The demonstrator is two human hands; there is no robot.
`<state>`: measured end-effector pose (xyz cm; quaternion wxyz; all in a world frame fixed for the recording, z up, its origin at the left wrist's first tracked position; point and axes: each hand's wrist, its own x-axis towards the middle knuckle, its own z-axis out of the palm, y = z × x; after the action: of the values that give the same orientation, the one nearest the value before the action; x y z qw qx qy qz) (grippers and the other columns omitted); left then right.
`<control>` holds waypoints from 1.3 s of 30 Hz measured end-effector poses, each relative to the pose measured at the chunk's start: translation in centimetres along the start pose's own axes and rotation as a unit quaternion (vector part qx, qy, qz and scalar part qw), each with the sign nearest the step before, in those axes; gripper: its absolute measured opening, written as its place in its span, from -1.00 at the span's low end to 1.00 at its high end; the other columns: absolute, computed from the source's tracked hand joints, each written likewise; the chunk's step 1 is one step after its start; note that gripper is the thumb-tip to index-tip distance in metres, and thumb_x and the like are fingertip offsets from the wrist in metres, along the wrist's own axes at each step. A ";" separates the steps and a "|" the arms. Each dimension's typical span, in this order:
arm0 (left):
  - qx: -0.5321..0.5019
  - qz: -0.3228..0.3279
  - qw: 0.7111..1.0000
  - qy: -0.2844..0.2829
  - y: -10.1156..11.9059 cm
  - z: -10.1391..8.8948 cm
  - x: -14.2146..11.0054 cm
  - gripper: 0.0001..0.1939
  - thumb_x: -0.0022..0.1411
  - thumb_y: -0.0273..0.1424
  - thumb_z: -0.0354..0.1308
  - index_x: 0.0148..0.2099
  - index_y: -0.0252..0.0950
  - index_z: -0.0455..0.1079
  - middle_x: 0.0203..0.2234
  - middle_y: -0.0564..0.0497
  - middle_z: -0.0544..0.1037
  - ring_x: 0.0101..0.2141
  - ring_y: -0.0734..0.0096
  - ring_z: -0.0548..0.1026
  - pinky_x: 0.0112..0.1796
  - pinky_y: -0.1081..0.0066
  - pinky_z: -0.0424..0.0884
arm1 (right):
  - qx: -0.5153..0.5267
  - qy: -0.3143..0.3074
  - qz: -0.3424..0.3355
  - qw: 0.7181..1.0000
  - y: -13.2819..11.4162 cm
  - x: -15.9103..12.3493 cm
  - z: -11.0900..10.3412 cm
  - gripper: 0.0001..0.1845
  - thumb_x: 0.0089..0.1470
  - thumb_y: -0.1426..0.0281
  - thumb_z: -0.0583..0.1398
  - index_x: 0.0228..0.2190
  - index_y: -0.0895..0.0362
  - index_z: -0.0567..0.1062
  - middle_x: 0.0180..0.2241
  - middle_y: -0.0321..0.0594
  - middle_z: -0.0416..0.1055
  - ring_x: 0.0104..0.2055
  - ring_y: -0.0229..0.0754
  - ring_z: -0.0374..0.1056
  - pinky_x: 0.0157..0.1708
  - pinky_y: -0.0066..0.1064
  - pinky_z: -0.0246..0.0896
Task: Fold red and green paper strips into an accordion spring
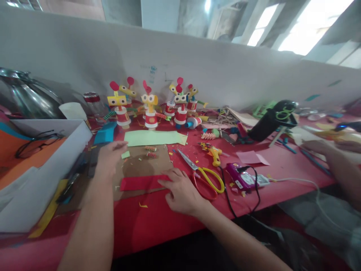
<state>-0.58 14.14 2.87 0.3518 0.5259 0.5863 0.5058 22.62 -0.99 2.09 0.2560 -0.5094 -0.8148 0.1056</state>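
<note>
My right hand (180, 192) lies flat with fingers stretched out, its fingertips on the right end of a red paper strip (141, 183) that rests on a brown cardboard sheet (141, 163). My left hand (108, 156) hovers over the cardboard's left edge, fingers loosely curled, next to a small green paper scrap (125, 154); nothing shows in it. Yellow-handled scissors (201, 172) lie just right of my right hand. A light green paper sheet (153, 137) lies beyond the cardboard, and two small folded paper springs (150, 151) sit on the cardboard.
Several paper-cup figures (150, 109) stand at the back by the wall. A white box (53, 165) with eyeglasses (35, 145) is at left. A yellow glue gun (214, 153), a purple device (241, 178) with black cable, and a black cylinder (267, 122) lie right. Another person's arm (335, 165) reaches in at right.
</note>
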 end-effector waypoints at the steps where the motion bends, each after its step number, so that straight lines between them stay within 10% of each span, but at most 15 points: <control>1: 0.030 0.012 0.999 -0.036 0.1 0.6 -0.3 -0.77 -0.05 -0.35 0.26 -0.28 -0.27 0.55 -0.39 -0.04 0.58 -0.38 0.34 0.45 -0.32 0.39 0.32 | 0.010 0.007 0.003 1.000 0.2 0.9 -0.1 -0.45 -0.17 0.56 0.17 -0.08 -0.01 0.52 0.01 -0.17 0.40 0.06 0.03 0.23 0.05 -0.09 0.13; 10: 0.164 0.145 0.962 -0.161 -0.7 5.6 -1.7 -0.57 -0.12 -0.67 0.20 -0.23 -0.12 0.57 -0.28 -0.06 0.55 -0.24 0.18 0.46 -0.13 0.34 0.29 | 0.005 0.032 0.182 0.983 3.5 10.0 2.7 -0.69 -0.04 0.43 0.24 -0.18 0.10 0.49 -0.18 -0.14 0.49 -0.11 -0.08 0.37 -0.16 -0.35 0.23; 21: 0.093 0.081 0.977 -0.176 -1.3 5.3 -1.1 -0.81 0.00 -0.55 0.20 -0.29 -0.24 0.52 -0.38 -0.06 0.61 -0.30 0.22 0.53 -0.20 0.31 0.37 | 0.149 0.095 0.201 0.963 4.5 9.6 3.5 -0.83 0.00 0.50 0.24 -0.29 0.10 0.54 -0.33 -0.25 0.55 -0.28 -0.22 0.46 -0.25 -0.45 0.29; 31: 0.251 0.092 0.956 -0.123 -2.5 5.6 0.1 -0.52 -0.05 -0.58 0.23 -0.01 -0.31 0.39 -0.17 -0.15 0.58 -0.14 0.18 0.52 -0.12 0.29 0.38 | 0.058 0.054 0.251 0.965 4.4 11.7 3.3 -0.63 -0.10 0.40 0.33 -0.18 0.06 0.45 -0.21 -0.22 0.49 -0.16 -0.13 0.39 -0.26 -0.39 0.23; 39: 0.164 0.111 0.965 -0.169 -2.3 6.4 -0.4 -0.36 -0.01 -0.64 0.16 0.16 -0.30 0.27 -0.09 -0.13 0.56 -0.09 0.23 0.52 -0.05 0.27 0.38 | 0.102 0.051 0.209 0.971 5.8 12.3 3.9 -0.55 -0.11 0.56 0.30 -0.11 0.13 0.41 -0.22 -0.19 0.48 -0.23 -0.15 0.39 -0.20 -0.35 0.25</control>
<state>4.96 15.38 -0.93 0.2962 0.7162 0.5312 0.3421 20.76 12.92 0.12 0.3197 -0.6442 -0.6612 0.2133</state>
